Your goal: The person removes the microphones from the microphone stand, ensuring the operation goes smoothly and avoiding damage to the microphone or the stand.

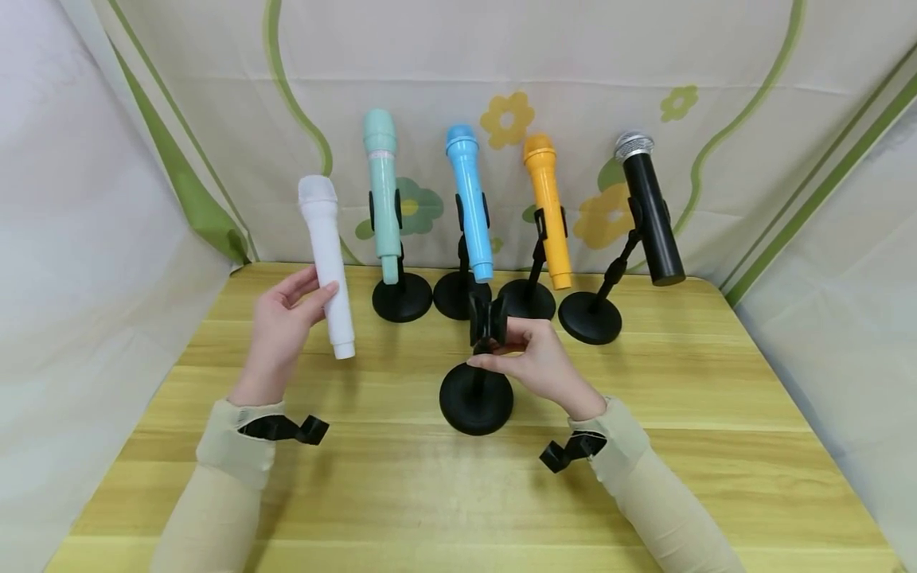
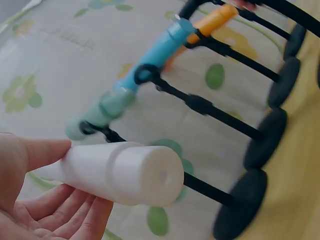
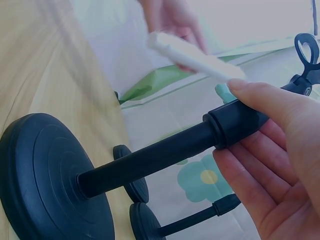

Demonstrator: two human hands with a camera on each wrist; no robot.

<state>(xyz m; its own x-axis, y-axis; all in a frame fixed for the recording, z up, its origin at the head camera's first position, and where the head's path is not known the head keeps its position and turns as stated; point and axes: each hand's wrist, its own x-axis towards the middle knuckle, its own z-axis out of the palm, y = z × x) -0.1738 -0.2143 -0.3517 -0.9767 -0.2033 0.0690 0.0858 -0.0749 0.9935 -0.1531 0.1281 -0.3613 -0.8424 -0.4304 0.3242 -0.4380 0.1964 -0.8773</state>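
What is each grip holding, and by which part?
Left grip: white microphone, by its handle. Right grip: front black stand, by its upper pole, below the clip.

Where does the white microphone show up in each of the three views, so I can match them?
Head: white microphone left of centre, about mid-height.
Left wrist: white microphone large, below and left of centre, one end facing the camera.
Right wrist: white microphone in the upper middle, blurred.
Shared landmark: the left hand holding it.
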